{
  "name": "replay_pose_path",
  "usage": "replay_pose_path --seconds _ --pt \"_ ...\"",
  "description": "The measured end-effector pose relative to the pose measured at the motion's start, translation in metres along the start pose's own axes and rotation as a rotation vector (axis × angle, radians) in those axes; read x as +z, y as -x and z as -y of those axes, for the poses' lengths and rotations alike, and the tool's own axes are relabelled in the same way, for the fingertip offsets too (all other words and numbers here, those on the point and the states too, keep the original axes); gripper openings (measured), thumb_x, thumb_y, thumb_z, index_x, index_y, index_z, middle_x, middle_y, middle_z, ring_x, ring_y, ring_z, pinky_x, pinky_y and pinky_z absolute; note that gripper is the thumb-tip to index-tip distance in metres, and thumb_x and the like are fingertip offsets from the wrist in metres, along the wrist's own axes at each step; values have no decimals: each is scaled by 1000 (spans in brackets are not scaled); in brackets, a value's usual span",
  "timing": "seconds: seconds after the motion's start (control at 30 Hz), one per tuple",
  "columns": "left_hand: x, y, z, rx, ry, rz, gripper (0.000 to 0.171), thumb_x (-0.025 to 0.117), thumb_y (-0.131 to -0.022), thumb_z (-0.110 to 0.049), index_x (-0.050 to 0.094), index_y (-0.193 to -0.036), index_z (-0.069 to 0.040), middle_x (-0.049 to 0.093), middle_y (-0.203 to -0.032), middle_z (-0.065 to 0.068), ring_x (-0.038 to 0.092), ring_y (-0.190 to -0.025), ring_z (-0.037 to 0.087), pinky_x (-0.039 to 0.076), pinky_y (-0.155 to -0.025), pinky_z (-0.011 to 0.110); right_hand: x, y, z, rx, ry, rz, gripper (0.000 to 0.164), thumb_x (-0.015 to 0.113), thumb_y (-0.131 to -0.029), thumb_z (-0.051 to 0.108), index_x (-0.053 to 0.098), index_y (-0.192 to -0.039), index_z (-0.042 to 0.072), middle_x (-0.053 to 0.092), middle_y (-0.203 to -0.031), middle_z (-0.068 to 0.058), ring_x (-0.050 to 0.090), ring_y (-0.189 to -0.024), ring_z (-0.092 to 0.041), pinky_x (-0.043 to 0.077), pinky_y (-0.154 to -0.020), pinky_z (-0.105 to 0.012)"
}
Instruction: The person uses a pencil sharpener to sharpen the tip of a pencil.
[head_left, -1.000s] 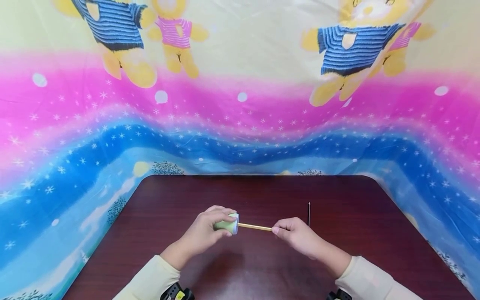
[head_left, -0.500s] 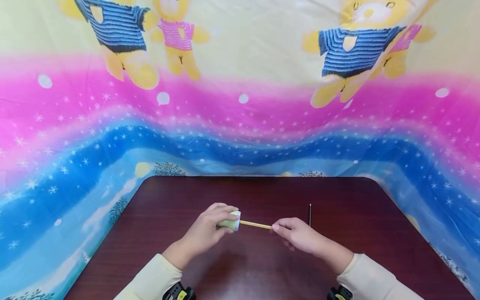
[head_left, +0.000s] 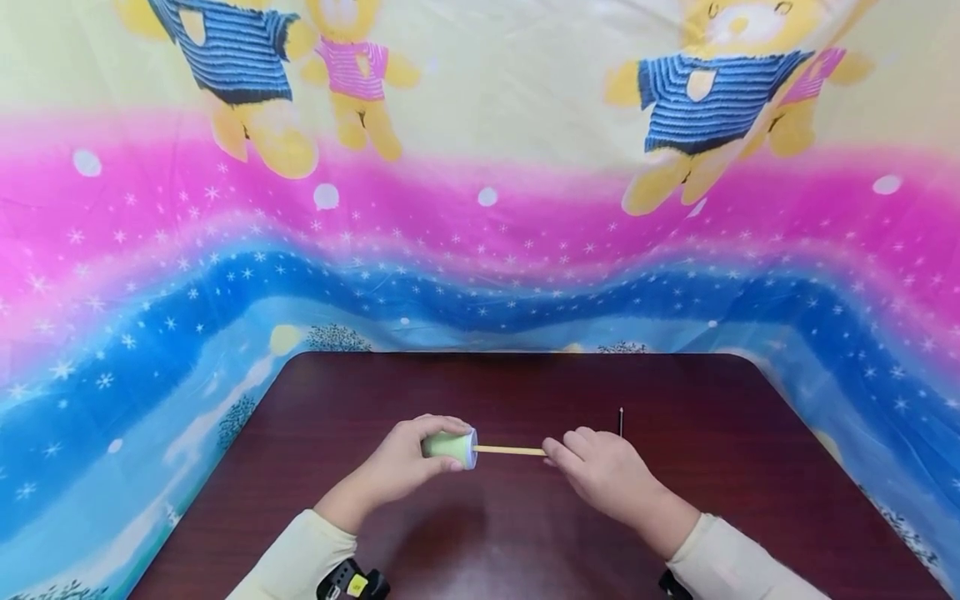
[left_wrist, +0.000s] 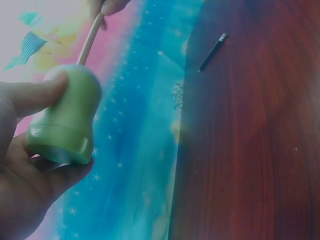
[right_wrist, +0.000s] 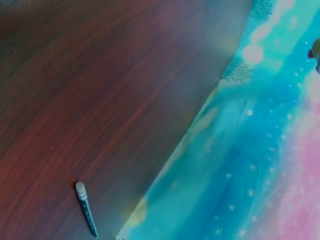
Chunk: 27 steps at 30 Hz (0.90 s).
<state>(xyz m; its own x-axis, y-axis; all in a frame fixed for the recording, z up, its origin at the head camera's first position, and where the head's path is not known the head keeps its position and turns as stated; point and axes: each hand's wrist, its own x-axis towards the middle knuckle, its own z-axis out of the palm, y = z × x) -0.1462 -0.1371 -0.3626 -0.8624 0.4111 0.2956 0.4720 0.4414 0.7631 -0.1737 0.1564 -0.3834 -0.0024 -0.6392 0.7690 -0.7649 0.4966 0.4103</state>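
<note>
My left hand (head_left: 393,467) grips a green, waisted pencil sharpener (head_left: 444,448) held sideways above the table. A yellow pencil (head_left: 510,450) sticks out of its right-facing white end. My right hand (head_left: 603,473) pinches the pencil's far end, knuckles upward. In the left wrist view, thumb and fingers lie around the sharpener (left_wrist: 72,107), and the fingertips of the right hand (left_wrist: 114,6) show at the pencil's other end. What part of the pencil sits inside the sharpener is hidden.
A dark pencil (head_left: 621,422) with a pale eraser end lies on the brown table (head_left: 360,392), behind my right hand. It appears whole in the right wrist view, where the pencil (right_wrist: 87,212) lies near the table edge. A patterned curtain (head_left: 480,250) surrounds the table's back and sides.
My right hand has rolled over on the pencil, so its back and knuckles now face up. The left hand has moved slightly left and down with the sharpener, the pencil now nearly level.
</note>
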Motion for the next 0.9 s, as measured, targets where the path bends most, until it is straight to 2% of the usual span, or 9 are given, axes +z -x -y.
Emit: replay_pose_path --seconds 0.1,0.17,0.33,0.4,0.53,0.63,0.73,0.83,0.9 --pt "-1 1 0 -19 12 31 34 78 -80 -10 69 -113 -9 66 -116 10 60 -99 22 50 -78 25 -2 -1 3 -13 -21 6 31 41 -104 21 64 -86 9 46 -60 4 41 -47 -12 30 -37 -20" --pt "-1 2 1 -15 15 38 34 78 -80 -9 69 -112 -7 67 -116 10 60 -102 25 50 -79 25 -4 -1 7 18 -58 43 32 40 -104 23 63 -86 10 48 -58 6 44 -45 -10 32 -36 -20" --pt "0 3 0 4 34 13 35 79 -78 -6 70 -112 -4 68 -117 9 60 -110 29 51 -87 26 -9 -4 18 200 -194 150 38 36 -105 31 61 -84 14 55 -59 12 47 -45 -1 37 -41 -18" --pt "1 3 0 23 34 -5 36 79 -77 -5 70 -112 -3 68 -117 8 60 -111 28 51 -89 26 -11 -5 21 294 -268 189 32 44 -104 29 63 -84 14 60 -64 12 49 -49 2 41 -45 -19" --pt "2 2 -2 81 -2 -54 37 80 -74 -1 72 -110 -4 68 -116 7 61 -110 25 52 -88 27 -16 -10 23 556 -513 330 14 59 -96 17 68 -86 12 64 -71 10 51 -59 3 46 -54 -20" --pt "5 1 -3 135 -66 -85 37 81 -72 0 72 -108 -4 68 -116 7 61 -109 25 53 -86 28 -20 -15 20 799 -744 460 12 60 -95 13 68 -87 10 59 -70 10 48 -64 2 44 -58 -21" --pt "8 0 -3 208 -148 -102 37 82 -71 0 73 -107 -3 69 -115 8 60 -108 25 54 -84 29 -23 -19 16 1083 -1079 562 19 56 -96 13 65 -84 3 46 -60 10 39 -54 -2 36 -48 -22" --pt "10 0 -1 307 -217 -125 37 83 -68 1 74 -104 -3 69 -114 9 60 -106 25 55 -82 30 -25 -19 12 1352 -1417 625 23 53 -97 16 60 -82 1 30 -53 9 26 -44 -3 21 -41 -19" --pt "10 0 -1 340 -233 -136 37 84 -67 1 74 -103 -4 70 -113 9 60 -106 24 55 -82 31 -25 -18 10 1447 -1518 660 25 51 -98 18 59 -86 -3 25 -51 9 21 -41 -4 16 -40 -18"
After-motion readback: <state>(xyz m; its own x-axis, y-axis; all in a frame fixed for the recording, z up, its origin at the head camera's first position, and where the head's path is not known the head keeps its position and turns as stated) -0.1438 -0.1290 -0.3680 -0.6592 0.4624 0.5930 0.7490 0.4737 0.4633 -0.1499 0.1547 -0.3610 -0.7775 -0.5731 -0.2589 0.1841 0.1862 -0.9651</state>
